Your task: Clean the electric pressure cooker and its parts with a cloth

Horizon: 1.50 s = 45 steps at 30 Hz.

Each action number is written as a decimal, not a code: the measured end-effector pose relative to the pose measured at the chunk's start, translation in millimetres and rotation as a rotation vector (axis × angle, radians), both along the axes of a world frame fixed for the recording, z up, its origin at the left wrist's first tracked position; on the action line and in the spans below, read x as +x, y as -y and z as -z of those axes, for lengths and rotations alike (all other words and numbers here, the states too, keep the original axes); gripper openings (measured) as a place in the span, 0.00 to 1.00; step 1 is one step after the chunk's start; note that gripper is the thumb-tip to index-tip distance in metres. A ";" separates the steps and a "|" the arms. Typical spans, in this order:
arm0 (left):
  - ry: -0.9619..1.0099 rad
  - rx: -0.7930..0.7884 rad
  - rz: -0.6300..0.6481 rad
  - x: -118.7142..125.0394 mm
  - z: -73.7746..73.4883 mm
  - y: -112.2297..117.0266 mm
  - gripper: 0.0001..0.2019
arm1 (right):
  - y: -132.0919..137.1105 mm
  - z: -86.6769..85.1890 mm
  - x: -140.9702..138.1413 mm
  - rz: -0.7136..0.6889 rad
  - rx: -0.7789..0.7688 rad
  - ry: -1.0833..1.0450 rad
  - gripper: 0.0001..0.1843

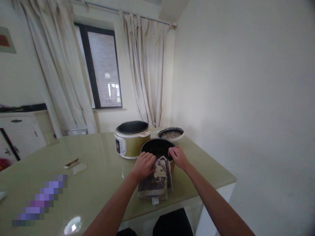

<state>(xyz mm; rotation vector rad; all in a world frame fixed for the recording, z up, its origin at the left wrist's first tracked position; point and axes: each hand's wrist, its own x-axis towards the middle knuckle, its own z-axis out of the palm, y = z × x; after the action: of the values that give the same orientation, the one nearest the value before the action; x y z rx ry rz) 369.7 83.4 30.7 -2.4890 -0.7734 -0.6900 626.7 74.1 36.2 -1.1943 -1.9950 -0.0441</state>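
Observation:
A dark inner pot [157, 146] stands on the pale green table [98, 170] in front of me. A grey-brown towel [155, 182] hangs over its near rim and lies flat on the table. My left hand [143, 165] rests on the towel's left side, fingers curled down onto the cloth. My right hand [178, 156] grips the pot's near right rim, fingers closed over the edge. Behind the pot sits a gold and cream rice cooker body [131, 139], open at the top.
The cooker's lid [170, 133] lies upside down at the back right of the table. A small flat packet [71, 163] lies to the left. A white cabinet [22, 131] stands far left, curtains and a window behind, a plain wall on the right.

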 end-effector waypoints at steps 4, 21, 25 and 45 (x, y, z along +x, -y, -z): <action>0.044 0.039 -0.068 18.7 3.1 14.7 0.12 | 13.9 8.7 -21.3 0.183 0.112 0.060 0.32; 0.199 -0.049 0.201 -31.2 6.3 -10.6 0.11 | 2.2 -1.1 4.6 -0.071 0.008 -0.166 0.39; 0.165 -0.032 0.100 -12.1 6.8 1.0 0.06 | 18.5 0.1 -16.7 0.019 0.056 0.020 0.33; 0.295 -0.201 0.107 -21.4 1.2 0.0 0.03 | 10.3 2.9 -8.1 -0.034 0.099 -0.183 0.35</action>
<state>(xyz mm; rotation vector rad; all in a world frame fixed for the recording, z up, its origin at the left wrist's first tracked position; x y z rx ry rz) 348.3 83.4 29.5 -2.6591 -0.8543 -1.0847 618.6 63.9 33.3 -1.0624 -1.8310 -0.0157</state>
